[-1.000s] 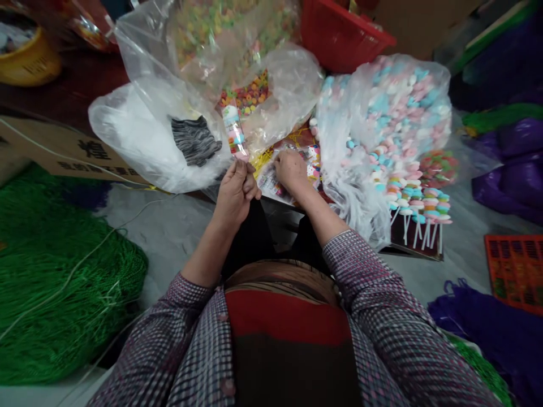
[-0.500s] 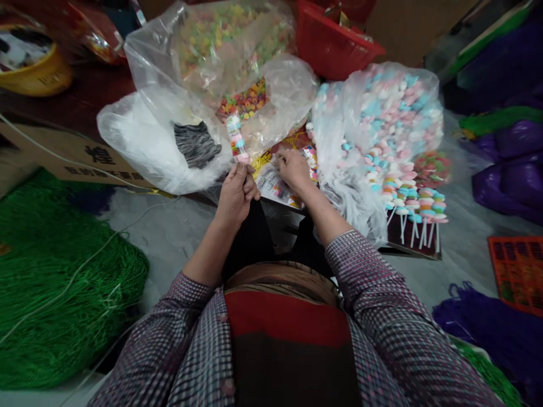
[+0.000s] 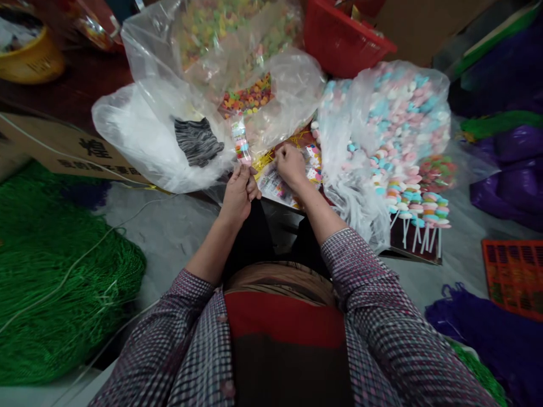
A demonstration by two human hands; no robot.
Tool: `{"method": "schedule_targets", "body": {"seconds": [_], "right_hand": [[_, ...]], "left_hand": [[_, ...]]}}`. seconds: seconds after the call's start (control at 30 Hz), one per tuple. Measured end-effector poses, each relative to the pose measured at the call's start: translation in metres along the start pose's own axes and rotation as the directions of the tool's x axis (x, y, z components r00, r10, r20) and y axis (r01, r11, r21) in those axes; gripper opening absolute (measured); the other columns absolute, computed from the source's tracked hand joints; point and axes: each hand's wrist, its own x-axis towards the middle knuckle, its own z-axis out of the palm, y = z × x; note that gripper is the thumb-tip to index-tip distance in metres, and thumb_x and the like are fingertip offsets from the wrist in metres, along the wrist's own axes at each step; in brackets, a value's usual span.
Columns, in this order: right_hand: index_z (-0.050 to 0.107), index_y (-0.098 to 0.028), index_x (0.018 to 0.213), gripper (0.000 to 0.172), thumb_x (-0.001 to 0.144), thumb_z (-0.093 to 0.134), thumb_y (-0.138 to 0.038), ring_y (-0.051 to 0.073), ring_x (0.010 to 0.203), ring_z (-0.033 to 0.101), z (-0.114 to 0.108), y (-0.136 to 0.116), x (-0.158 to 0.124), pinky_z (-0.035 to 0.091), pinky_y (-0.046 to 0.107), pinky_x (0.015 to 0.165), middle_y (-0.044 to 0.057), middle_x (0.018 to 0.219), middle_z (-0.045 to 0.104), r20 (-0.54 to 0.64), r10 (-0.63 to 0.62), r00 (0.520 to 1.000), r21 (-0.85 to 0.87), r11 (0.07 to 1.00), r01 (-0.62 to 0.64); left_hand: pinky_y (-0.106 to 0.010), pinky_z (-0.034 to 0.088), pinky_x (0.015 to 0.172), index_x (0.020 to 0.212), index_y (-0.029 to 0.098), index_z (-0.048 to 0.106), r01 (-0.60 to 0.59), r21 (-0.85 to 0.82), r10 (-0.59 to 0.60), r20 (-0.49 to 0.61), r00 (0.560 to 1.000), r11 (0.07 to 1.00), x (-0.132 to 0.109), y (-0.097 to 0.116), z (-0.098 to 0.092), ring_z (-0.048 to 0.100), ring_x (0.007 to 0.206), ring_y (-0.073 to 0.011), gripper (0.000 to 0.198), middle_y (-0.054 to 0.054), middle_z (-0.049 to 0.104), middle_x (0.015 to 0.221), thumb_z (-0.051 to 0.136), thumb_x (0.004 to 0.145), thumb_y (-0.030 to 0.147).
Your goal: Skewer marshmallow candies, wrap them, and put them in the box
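My left hand (image 3: 238,191) is closed round the bottom of a narrow clear packet of coloured candies (image 3: 241,142), held upright. My right hand (image 3: 290,165) rests with fingers curled on a pile of small printed wrappers (image 3: 275,183), beside yellow ties (image 3: 265,159); what its fingers pinch is hidden. Just beyond both hands lies a clear bag of multicoloured ring candies (image 3: 248,99).
A big bag of pink, blue and white candies (image 3: 394,118) sits to the right, with candy sticks (image 3: 418,206) in front. A white-filled bag (image 3: 139,135), red basket (image 3: 343,37), yellow tub (image 3: 29,53), cardboard (image 3: 63,148), green netting (image 3: 59,271) and purple netting (image 3: 500,328) surround me.
My left hand has lifted the candy packet slightly and my right hand has shifted a little up and left on the wrapper pile.
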Motion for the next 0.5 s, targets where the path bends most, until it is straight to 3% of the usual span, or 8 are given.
{"method": "schedule_targets", "body": {"seconds": [0.13, 0.2, 0.27, 0.37, 0.5], "right_hand": [[0.057, -0.02, 0.089, 0.022, 0.1, 0.038, -0.023, 0.016, 0.079, 0.063, 0.001, 0.021, 0.003, 0.049, 0.029, 0.079, 0.003, 0.085, 0.068, -0.095, 0.085, 0.992, 0.389, 0.92, -0.042], [0.057, -0.02, 0.09, 0.021, 0.1, 0.039, -0.026, 0.015, 0.072, 0.061, 0.001, 0.029, 0.001, 0.049, 0.029, 0.076, 0.0, 0.08, 0.066, -0.113, 0.103, 0.988, 0.455, 0.89, -0.041], [0.061, -0.02, 0.089, 0.019, 0.097, 0.045, -0.024, 0.018, 0.079, 0.063, 0.0, 0.031, -0.001, 0.049, 0.033, 0.082, 0.001, 0.081, 0.067, -0.119, 0.023, 0.993, 0.377, 0.926, 0.024], [0.071, -0.019, 0.09, 0.02, 0.093, 0.051, -0.02, 0.024, 0.098, 0.064, -0.001, 0.023, -0.004, 0.047, 0.038, 0.095, 0.007, 0.096, 0.073, -0.055, -0.163, 0.985, 0.124, 0.978, 0.169], [0.077, -0.017, 0.107, 0.029, 0.096, 0.05, -0.019, 0.029, 0.11, 0.061, 0.0, -0.002, -0.009, 0.044, 0.044, 0.1, 0.014, 0.12, 0.073, 0.113, -0.34, 0.934, -0.098, 0.931, 0.351]], "left_hand": [[-0.017, 0.036, 0.039, 0.075, 0.021, 0.057, 0.007, 0.002, -0.007, 0.017, 1.0, 1.0, 0.003, -0.006, -0.003, 0.026, 0.032, -0.004, 0.033, 0.012, 0.032, 0.044, 0.058, 0.101, 0.04], [-0.017, 0.037, 0.039, 0.075, 0.021, 0.057, 0.002, 0.003, -0.002, 0.015, 1.0, 1.0, 0.004, -0.007, -0.003, 0.026, 0.032, -0.0041, 0.032, 0.012, 0.032, 0.044, 0.06, 0.099, 0.041], [-0.017, 0.037, 0.039, 0.074, 0.02, 0.057, -0.013, 0.004, 0.013, 0.007, 1.0, 1.0, 0.006, -0.007, -0.004, 0.025, 0.032, -0.0042, 0.033, 0.012, 0.031, 0.044, 0.06, 0.099, 0.042], [-0.018, 0.039, 0.039, 0.074, 0.02, 0.058, -0.056, 0.001, 0.056, -0.001, 0.998, 0.998, 0.009, -0.005, -0.008, 0.027, 0.032, -0.0045, 0.034, 0.011, 0.032, 0.045, 0.057, 0.101, 0.041], [-0.02, 0.04, 0.041, 0.073, 0.02, 0.059, -0.092, 0.011, 0.093, -0.015, 0.996, 0.996, 0.016, -0.005, -0.015, 0.034, 0.034, -0.0059, 0.036, 0.01, 0.036, 0.046, 0.056, 0.101, 0.041]]}}
